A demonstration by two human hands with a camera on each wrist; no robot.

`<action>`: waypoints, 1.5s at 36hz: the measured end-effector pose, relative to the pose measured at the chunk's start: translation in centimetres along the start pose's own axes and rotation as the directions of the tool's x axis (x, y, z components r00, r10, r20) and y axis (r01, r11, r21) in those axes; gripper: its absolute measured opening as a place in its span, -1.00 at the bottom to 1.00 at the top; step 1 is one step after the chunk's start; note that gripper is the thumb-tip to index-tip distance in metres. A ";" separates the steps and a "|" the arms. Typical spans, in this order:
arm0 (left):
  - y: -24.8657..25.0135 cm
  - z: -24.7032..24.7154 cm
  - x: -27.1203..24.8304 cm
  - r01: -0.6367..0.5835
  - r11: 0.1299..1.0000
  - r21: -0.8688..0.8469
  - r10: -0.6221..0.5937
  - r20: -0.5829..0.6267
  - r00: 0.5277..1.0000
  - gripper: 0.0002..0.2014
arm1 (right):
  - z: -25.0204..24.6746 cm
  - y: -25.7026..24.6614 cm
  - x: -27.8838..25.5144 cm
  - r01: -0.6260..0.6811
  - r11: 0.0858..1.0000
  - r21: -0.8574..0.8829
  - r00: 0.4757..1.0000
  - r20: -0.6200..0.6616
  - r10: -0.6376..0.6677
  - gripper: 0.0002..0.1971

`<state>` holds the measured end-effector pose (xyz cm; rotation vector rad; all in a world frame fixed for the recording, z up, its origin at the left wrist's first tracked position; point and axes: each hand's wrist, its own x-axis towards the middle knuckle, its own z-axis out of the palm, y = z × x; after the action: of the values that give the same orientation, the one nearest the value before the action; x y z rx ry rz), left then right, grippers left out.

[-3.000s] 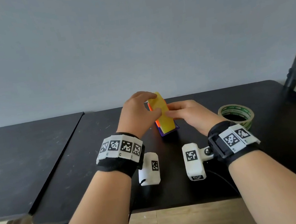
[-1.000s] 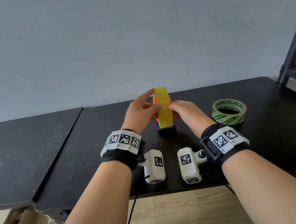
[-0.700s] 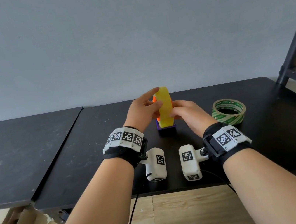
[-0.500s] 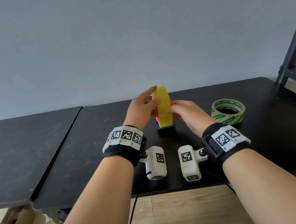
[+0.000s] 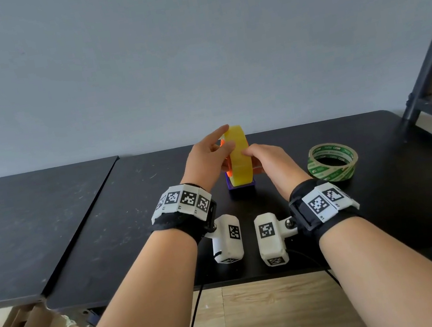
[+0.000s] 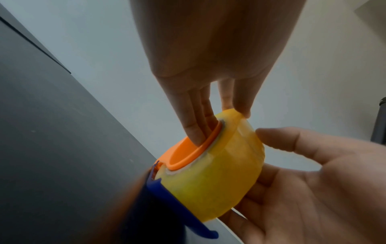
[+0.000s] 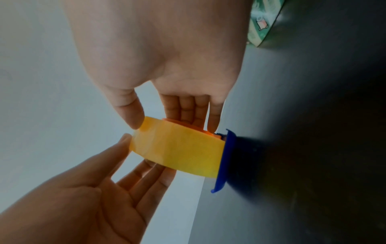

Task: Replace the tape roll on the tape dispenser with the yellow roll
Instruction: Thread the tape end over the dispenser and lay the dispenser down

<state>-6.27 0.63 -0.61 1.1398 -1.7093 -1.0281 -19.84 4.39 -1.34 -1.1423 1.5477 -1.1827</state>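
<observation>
Fingers (image 6: 194,132) of both our hands pinching yellow roll (image 5: 239,156) upright on orange hub (image 6: 188,153); risk: uneven side pressure could tip purple-based dispenser (image 5: 241,187).

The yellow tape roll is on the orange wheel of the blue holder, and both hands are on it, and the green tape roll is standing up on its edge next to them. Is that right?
Almost. The head view shows the green tape roll lying flat on the black table, not on its edge. The yellow tape roll sits on the orange wheel of the blue holder, with both hands on it.

The head view looks forward and down over the counter (image 5: 105,223); both wrist views sit close, sharing the yellow roll (image 6: 213,178) at twelve o'clock.
</observation>
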 end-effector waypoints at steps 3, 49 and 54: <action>0.2 0.1 0.0 0.003 1.000 -0.003 -0.003 0.003 1.000 -0.55 | -0.2 0.2 -0.1 0.005 1.000 -0.017 1.000 0.005 -0.005 -0.84; 0.3 0.3 0.5 0.016 1.000 -0.002 -0.016 -0.036 0.999 -0.55 | -0.4 1.1 -0.7 0.094 0.996 0.001 0.993 0.067 -0.093 -0.84; 0.2 0.0 0.4 0.003 1.000 -0.005 -0.003 -0.025 1.000 -0.56 | -0.2 1.2 -0.1 0.086 0.996 0.006 0.995 0.051 -0.087 -0.84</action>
<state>-6.44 0.34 -0.38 1.1477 -1.6847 -1.0154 -20.20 4.72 -2.47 -1.2386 1.4695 -1.2036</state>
